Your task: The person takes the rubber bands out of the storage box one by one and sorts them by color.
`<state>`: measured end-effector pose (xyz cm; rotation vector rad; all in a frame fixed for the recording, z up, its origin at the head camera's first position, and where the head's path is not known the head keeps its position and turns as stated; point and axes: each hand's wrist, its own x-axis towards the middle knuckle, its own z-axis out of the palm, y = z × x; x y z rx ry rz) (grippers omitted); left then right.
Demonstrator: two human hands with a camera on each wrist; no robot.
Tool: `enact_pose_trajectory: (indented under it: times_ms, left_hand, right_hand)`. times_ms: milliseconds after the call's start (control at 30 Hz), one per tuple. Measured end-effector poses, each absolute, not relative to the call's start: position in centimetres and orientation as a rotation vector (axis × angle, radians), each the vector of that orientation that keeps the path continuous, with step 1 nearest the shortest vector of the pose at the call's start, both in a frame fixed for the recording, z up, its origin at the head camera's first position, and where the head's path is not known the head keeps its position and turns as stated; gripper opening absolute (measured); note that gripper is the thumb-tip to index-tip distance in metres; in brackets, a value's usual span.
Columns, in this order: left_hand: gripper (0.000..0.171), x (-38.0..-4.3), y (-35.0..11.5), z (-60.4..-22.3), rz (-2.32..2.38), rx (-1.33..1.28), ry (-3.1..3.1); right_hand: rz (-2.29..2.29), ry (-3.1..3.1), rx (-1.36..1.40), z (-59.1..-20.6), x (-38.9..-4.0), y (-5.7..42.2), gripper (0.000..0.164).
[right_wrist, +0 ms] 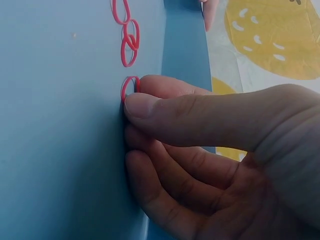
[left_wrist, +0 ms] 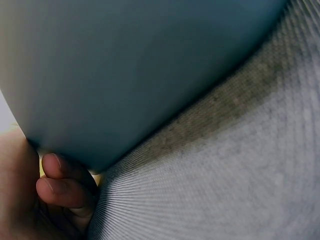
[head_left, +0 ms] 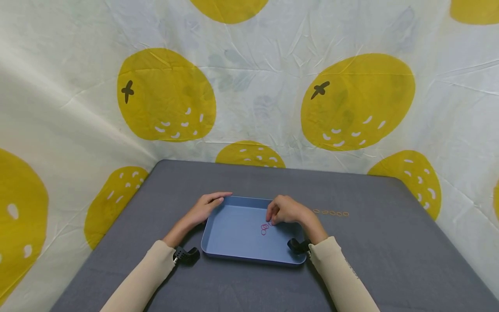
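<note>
A blue rectangular tray (head_left: 241, 242) lies on the grey-covered table. My left hand (head_left: 204, 208) grips its far left corner; in the left wrist view, curled fingers (left_wrist: 62, 192) sit against the outer wall. Inside the tray, my right hand (head_left: 286, 210) reaches down near the far right side. Thumb and index finger pinch a small red rubber band (right_wrist: 125, 89) close over the tray floor. Three more red bands (right_wrist: 128, 59) lie beside it in a row, two of them overlapping. The right hand's other fingers are loosely curled below the thumb.
Several yellow-orange rubber bands (head_left: 332, 213) lie in a row on the table (head_left: 374, 242), right of the tray. A pale cloth (head_left: 257, 86) with big yellow fruit shapes hangs behind the table. Black wrist cameras (head_left: 187, 255) sit on both wrists.
</note>
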<state>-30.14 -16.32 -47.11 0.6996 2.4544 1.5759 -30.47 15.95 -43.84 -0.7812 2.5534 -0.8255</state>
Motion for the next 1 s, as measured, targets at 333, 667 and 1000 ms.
enact_pose_trajectory:
  times_ms: [333,667,1000]
  left_hand:
    - [0.039,-31.9,-16.7,-50.3,1.593,0.686,2.485]
    - [0.039,-32.2,-16.7,-50.5,1.583,0.690,2.479]
    - [0.038,-32.2,-16.8,-50.4,1.603,0.706,2.473]
  right_hand:
    - [-0.802,2.596,-0.754,-44.0,-30.3,15.7,0.013]
    - [-0.825,2.561,-0.786,-44.0,-30.2,15.9,0.013]
    - [-0.774,2.603,-0.727,-43.7,-30.2,15.7,0.010]
